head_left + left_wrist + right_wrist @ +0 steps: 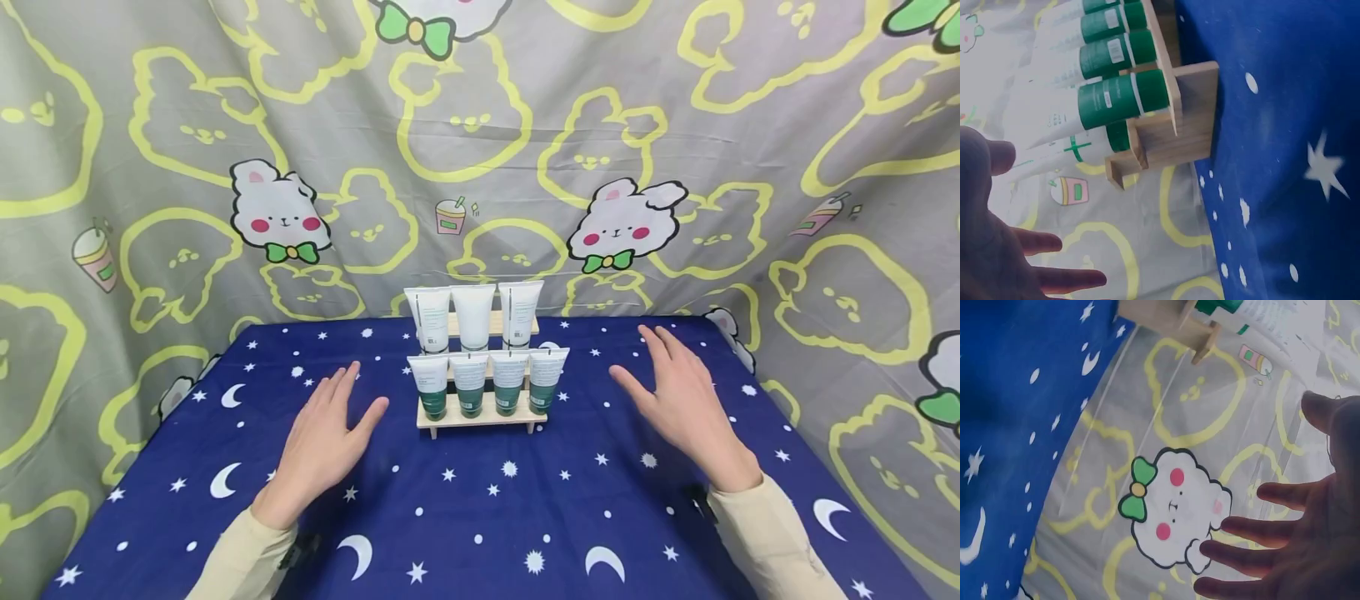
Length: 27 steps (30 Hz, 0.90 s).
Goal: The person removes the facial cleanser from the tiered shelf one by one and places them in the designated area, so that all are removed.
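Note:
A tiered wooden rack (480,422) stands on the table, bearing squeeze tubes in two rows. Several white-and-green tubes (469,385) stand caps down on the low front step. Behind them, three white tubes (473,318) stand higher up. My left hand (321,440) hovers left of the rack with fingers spread and holds nothing. To the right of it, my right hand (686,404) is held over the cloth, thumb and fingers apart, also holding nothing. The left wrist view shows the rack's wooden side (1194,112) and the green ends of the tubes beyond the thumb.
A dark blue cloth (465,508) with white moons and stars covers the table. Behind and at both sides hangs a grey curtain (480,242) with yellow outlines and white cartoon animals. The rack sits near the table's back edge.

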Motion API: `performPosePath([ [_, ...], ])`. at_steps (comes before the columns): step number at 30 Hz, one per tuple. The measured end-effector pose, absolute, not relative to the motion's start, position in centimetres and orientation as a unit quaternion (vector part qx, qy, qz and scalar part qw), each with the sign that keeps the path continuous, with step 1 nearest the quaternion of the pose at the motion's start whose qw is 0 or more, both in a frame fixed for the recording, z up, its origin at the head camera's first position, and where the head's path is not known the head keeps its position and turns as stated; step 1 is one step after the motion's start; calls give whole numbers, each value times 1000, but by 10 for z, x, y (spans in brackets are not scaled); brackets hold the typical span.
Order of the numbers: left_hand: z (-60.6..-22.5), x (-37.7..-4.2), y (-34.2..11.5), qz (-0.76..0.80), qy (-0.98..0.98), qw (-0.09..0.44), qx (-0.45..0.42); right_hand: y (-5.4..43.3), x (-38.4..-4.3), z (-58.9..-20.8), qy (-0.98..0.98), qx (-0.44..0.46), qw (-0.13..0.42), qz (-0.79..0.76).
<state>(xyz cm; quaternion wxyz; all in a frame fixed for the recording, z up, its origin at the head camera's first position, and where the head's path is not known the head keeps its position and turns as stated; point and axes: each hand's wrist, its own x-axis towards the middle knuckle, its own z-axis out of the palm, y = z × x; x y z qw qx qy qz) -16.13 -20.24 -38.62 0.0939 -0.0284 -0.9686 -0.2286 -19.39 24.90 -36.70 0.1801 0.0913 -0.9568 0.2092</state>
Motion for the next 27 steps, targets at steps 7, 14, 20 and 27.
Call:
performPosePath([
  [7, -385, -169, -199, -250, -963, 97, -38, 235, -203, -360, -944, 96, 159, 272],
  [14, -390, -176, -192, -266, -959, 87, -38, 222, -214, -356, -927, 107, 151, 327],
  [20, -399, -181, -189, -278, -956, 82, -48, 213, -225, -352, -910, 123, 163, 362],
  [27, -407, -187, -183, -300, -949, 60, -68, 202, -239, -348, -897, 124, 163, 393],
])
